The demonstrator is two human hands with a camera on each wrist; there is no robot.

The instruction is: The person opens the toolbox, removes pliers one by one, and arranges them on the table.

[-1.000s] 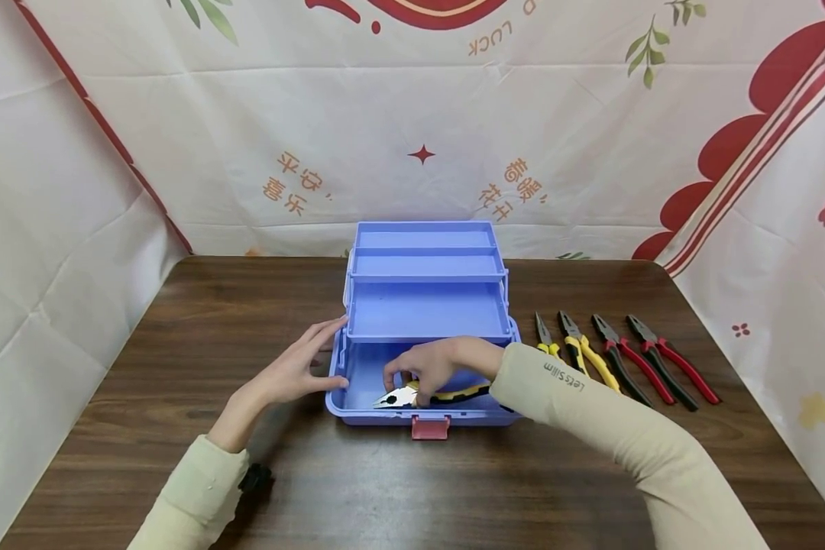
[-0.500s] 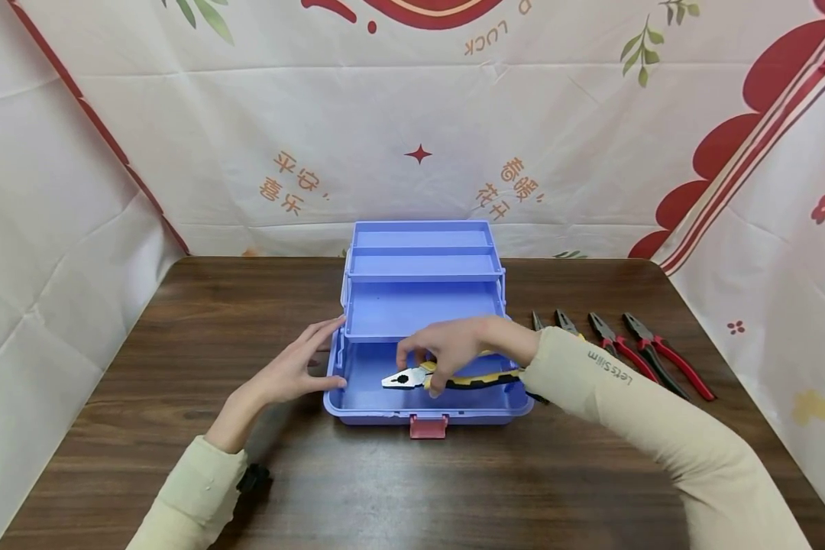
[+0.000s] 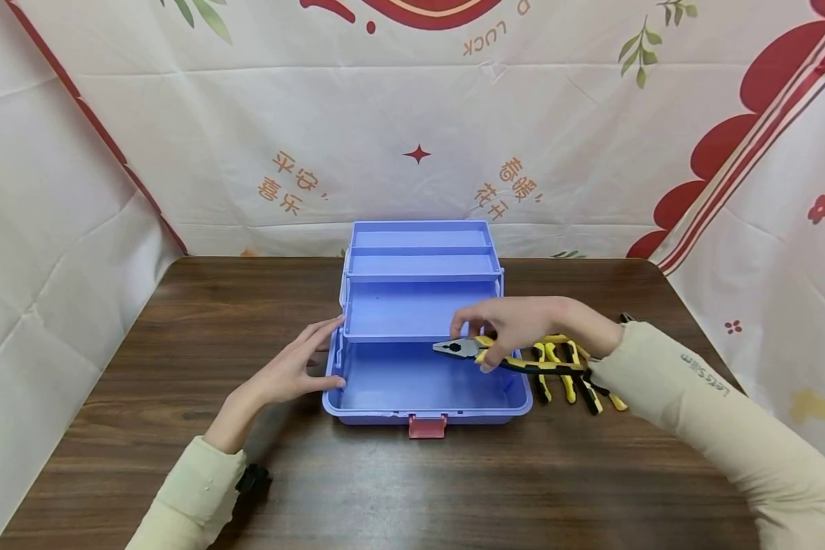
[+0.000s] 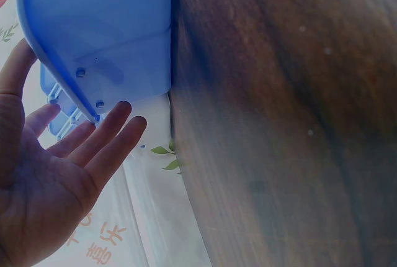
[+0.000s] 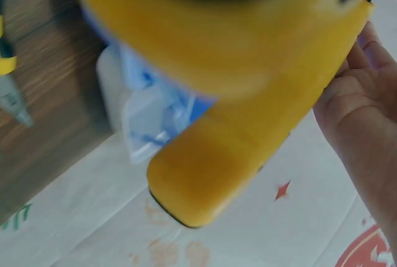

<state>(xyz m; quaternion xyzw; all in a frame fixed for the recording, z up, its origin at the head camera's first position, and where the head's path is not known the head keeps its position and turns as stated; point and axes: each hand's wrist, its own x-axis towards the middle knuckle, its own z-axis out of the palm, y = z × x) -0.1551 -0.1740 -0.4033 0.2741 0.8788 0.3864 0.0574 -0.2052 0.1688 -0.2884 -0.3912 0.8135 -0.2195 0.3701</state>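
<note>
My right hand (image 3: 516, 325) holds a pair of combination pliers (image 3: 459, 348) with yellow and black handles, above the right side of the blue toolbox (image 3: 412, 382). The metal nose points left and the handles reach past the box's right wall. In the right wrist view the yellow handles (image 5: 248, 149) loom close and blurred. My left hand (image 3: 292, 370) is spread at the toolbox's left rim, thumb over the edge and fingertips by the raised tray. The left wrist view shows its fingers (image 4: 102, 133) extended beside the blue outer wall (image 4: 118, 18).
Yellow-and-black-handled pliers (image 3: 553, 374) lie right of the toolbox, partly under my right arm. My right sleeve (image 3: 687, 382) hides most of the tools beyond; one dark plier tip (image 3: 628, 317) shows. The stepped trays (image 3: 422, 263) stand raised at the back, before a printed cloth (image 3: 412, 99).
My right hand has lifted the combination pliers from the toolbox's lower compartment and carried them right, towards the row of pliers. My left hand stays at the left rim.
</note>
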